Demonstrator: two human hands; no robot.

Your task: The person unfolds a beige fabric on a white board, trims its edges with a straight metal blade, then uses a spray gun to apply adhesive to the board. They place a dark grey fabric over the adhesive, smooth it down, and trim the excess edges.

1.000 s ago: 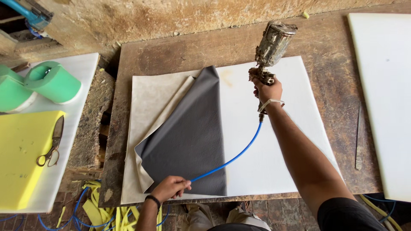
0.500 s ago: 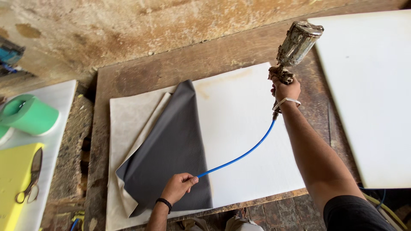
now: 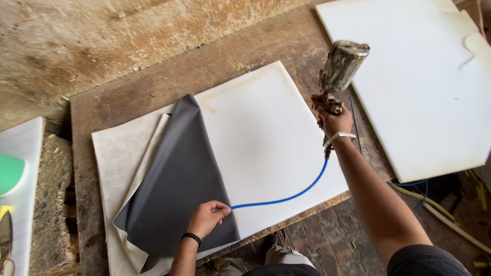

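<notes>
Since earlier, right hand [image 3: 333,121] raised the metal spray gun [image 3: 338,74] beyond white foam sheet [image 3: 261,138]; fingers wrapped on grip. Left hand [image 3: 205,219] fingers pinch blue hose [image 3: 286,197] over smooth grey fabric [image 3: 176,189] on wooden bench [image 3: 128,97].

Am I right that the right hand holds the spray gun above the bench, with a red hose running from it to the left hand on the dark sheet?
Not quite: the hose is blue, as the head view shows. Everything else stands.

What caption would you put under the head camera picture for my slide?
Right hand holds a spray gun over a white sheet; left hand pinches its blue hose on grey fabric.
</notes>
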